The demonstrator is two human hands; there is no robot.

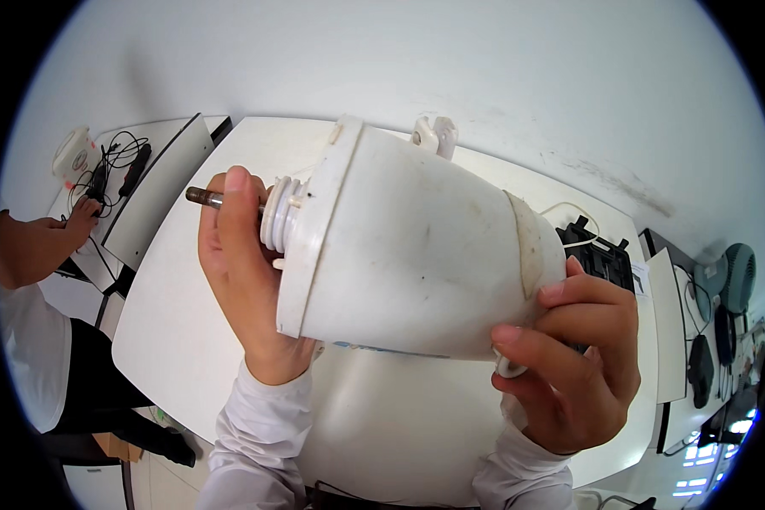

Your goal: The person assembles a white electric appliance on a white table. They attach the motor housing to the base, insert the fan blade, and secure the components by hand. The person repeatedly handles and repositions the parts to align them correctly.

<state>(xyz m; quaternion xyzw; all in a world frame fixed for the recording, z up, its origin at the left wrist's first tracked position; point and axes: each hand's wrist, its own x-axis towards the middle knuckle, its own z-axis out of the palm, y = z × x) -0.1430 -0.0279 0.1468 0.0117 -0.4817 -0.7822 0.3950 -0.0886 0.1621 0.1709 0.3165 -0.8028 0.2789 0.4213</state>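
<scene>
A white, tapered fan motor housing (416,246) is held up sideways over the table, its wide rim on the left and its narrow end on the right. From the rim juts a ribbed white collar (282,214), with a brownish metal shaft (202,197) beyond it. My left hand (245,255) is closed around the shaft beside the collar. At the narrow end my right hand (574,357) grips the housing, fingers bent against its lower edge by a small white knob (510,367). A white bracket (435,136) sticks out behind the housing.
Beneath is a white table (178,314). A black tool case (599,255) lies at its right. Another person's hand (81,219) rests near black cables (115,161) on the left desk. A grey-green fan (731,276) stands at the far right.
</scene>
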